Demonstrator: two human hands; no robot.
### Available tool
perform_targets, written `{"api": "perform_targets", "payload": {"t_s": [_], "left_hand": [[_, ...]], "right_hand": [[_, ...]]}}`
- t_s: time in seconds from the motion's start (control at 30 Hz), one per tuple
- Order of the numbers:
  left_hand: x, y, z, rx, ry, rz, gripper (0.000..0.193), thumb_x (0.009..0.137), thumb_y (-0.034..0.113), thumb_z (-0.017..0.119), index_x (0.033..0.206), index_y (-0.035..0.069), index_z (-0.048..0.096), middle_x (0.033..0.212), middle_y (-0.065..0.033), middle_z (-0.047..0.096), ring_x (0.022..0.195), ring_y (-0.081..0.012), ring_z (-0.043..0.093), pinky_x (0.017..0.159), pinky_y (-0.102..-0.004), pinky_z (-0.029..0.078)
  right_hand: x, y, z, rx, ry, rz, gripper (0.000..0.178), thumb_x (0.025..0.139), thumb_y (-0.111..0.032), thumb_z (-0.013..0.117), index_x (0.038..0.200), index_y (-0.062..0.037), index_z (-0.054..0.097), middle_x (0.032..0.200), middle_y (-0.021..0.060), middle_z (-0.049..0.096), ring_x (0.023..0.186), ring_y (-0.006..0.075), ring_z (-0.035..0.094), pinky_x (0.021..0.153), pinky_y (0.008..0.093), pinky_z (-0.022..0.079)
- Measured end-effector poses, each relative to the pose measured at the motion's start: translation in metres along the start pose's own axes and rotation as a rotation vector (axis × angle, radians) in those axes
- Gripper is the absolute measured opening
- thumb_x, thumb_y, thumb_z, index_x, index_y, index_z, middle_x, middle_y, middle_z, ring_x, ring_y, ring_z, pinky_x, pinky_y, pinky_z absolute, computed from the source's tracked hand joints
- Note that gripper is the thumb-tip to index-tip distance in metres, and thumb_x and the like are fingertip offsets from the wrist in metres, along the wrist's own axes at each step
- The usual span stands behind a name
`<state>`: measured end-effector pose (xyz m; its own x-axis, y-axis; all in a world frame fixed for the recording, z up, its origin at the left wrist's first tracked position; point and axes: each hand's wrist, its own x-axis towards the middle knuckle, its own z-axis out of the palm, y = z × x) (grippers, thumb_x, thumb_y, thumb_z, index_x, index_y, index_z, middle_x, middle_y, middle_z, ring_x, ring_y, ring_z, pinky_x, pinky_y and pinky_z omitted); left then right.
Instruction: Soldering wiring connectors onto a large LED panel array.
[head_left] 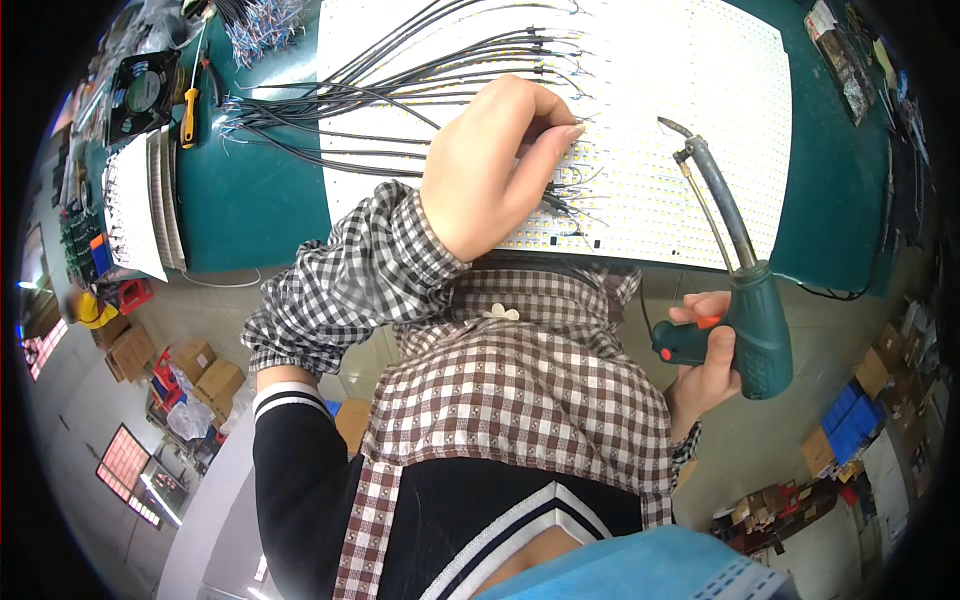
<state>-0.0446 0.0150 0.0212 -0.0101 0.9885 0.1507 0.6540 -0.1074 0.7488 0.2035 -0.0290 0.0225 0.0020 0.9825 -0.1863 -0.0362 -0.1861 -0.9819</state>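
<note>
Head view: 1 soldering gun (745, 300) in right hand (703, 365), 1 LED panel (640, 110).

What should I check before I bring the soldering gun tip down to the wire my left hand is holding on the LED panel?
1. Left hand pinching a thin wire on the white LED panel: ok.
2. Right hand gripping the green soldering gun: ok.
3. Gun tip off the panel surface: cannot tell.
4. Fingertips apart from the tip: ok.
5. Black wire bundle lying left of the work spot: ok.
6. Tip hot: cannot tell.
</note>
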Motion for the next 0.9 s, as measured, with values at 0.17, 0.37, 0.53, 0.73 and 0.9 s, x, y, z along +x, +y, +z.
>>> {"api": "perform_targets", "payload": {"t_s": [0.17,0.37,0.53,0.73,0.9], "left_hand": [[0.012,0.004,-0.007,0.011,-0.058,-0.028,0.009,0.081,0.004,0.062,0.087,-0.002,0.057,0.078,-0.0063,0.057,0.067,-0.0124,0.056,0.06,-0.024,0.046],[0.022,0.002,-0.012,-0.13,-0.266,-0.252,0.01,0.078,0.008,0.064,0.083,0.001,0.06,0.073,-0.0033,0.057,0.064,-0.0103,0.054,0.058,-0.0221,0.045],[0.016,-0.001,-0.004,0.03,-0.222,-0.103,0.012,0.075,0.008,0.066,0.083,0.001,0.06,0.072,-0.0043,0.056,0.063,-0.0108,0.055,0.056,-0.0231,0.045],[0.011,0.002,0.0,0.049,-0.139,-0.08,0.011,0.075,0.008,0.065,0.08,0.001,0.059,0.072,-0.006,0.056,0.062,-0.0141,0.057,0.056,-0.025,0.046],[0.016,0.003,0.003,0.118,-0.159,-0.05,0.008,0.076,0.008,0.063,0.08,0.003,0.059,0.072,-0.006,0.056,0.063,-0.0148,0.058,0.054,-0.0251,0.046]], "right_hand": [[0.001,0.008,-0.004,0.075,0.016,-0.048,0.035,0.084,-0.021,0.061,0.097,0.0096,0.052,0.084,0.0186,0.058,0.069,0.0258,0.061,0.06,0.0326,0.055],[0.001,0.014,-0.021,0.05,0.064,-0.01,0.037,0.083,-0.023,0.062,0.098,0.0096,0.053,0.085,0.0181,0.058,0.07,0.0261,0.061,0.06,0.0327,0.054],[-0.004,0.006,-0.004,0.049,0.046,-0.059,0.038,0.083,-0.024,0.062,0.101,0.0089,0.054,0.087,0.0182,0.058,0.073,0.0263,0.061,0.059,0.0315,0.054],[-0.006,0.005,-0.006,0.042,-0.004,-0.051,0.041,0.083,-0.023,0.062,0.104,0.0108,0.053,0.093,0.0203,0.059,0.081,0.0301,0.062,0.059,0.0333,0.056],[-0.008,0.006,-0.007,0.044,-0.028,-0.047,0.044,0.083,-0.024,0.063,0.107,0.0114,0.052,0.094,0.0213,0.059,0.081,0.0294,0.062,0.059,0.0335,0.056]]}}
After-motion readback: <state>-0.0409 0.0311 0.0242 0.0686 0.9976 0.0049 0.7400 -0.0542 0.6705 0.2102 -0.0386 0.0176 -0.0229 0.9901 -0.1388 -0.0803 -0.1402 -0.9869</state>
